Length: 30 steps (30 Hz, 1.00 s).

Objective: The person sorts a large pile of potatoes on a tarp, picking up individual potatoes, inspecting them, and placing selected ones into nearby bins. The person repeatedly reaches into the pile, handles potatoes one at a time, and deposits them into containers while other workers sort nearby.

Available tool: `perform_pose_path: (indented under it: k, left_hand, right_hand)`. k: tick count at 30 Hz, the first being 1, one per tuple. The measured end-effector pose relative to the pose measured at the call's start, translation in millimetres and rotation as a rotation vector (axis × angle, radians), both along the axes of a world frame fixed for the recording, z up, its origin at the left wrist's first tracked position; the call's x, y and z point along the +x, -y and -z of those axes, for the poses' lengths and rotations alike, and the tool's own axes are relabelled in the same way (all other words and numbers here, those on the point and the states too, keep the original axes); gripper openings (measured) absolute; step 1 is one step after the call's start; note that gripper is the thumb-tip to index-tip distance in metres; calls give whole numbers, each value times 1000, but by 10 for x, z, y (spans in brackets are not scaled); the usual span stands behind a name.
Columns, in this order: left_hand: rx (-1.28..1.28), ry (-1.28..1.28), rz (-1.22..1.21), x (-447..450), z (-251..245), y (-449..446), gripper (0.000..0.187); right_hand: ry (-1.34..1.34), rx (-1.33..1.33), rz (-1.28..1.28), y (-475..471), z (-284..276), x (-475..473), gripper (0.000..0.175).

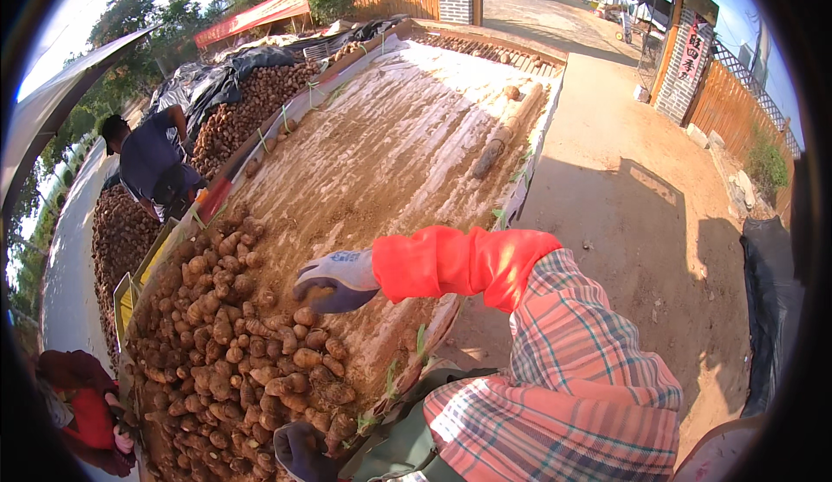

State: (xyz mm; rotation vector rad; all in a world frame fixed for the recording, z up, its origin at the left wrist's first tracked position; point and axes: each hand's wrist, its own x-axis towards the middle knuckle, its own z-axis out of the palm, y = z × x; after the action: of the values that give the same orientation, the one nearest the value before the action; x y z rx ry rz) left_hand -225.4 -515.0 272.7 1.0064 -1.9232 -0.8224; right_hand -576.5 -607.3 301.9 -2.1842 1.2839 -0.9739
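Note:
A heap of brown taro-like tubers (234, 345) covers the near left end of a large sorting table lined with a soil-smeared white sheet (364, 157). My right hand (338, 280), in a white and dark-coated work glove, hovers over or rests on the sheet just right of the heap. Its fingers curve apart from one another, and only brown soil shows between them. At the bottom edge, my left hand (303, 451) wears a dark glove against the near tubers. Its fingers are mostly hidden, so its grip is unclear.
A wooden roller or log (507, 131) lies along the table's right side, and a slatted grate (500, 53) crosses its far end. Left stand a bent-over person (156, 163) by more tuber piles (253, 111) and another person in red (88, 410). Bare ground (604, 222) runs along the right.

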Motion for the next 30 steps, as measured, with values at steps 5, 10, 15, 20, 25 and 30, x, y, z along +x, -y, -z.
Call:
perform_pose_path:
  k: [5,10,15,20,25,30]
  left_hand:
    - [354,-186,-289,-79,258,-72,24]
    - [-233,201,-487,-359,321,-63,17]
    - [14,81,-761,-447,373,-87,20]
    - [-75,324,-879,-476,424,-77,21]
    - [-43,370,-896,-507,371,-40,17]
    - [-18,301,-927,-520,337,-72,18]
  right_hand:
    - [-154,-52,811,-378,-184,-2358,38]
    - [-240,155,1352,-854,-259,-4679,39]
    - [-284,91,1519,-1028,303,-6679,48]
    - [-595,317,1358,-715,698,-7782,56]
    - [-528,475,1121,-537,711,-8124,50]
    - [-121,792,789,-754,435,-7730,48]
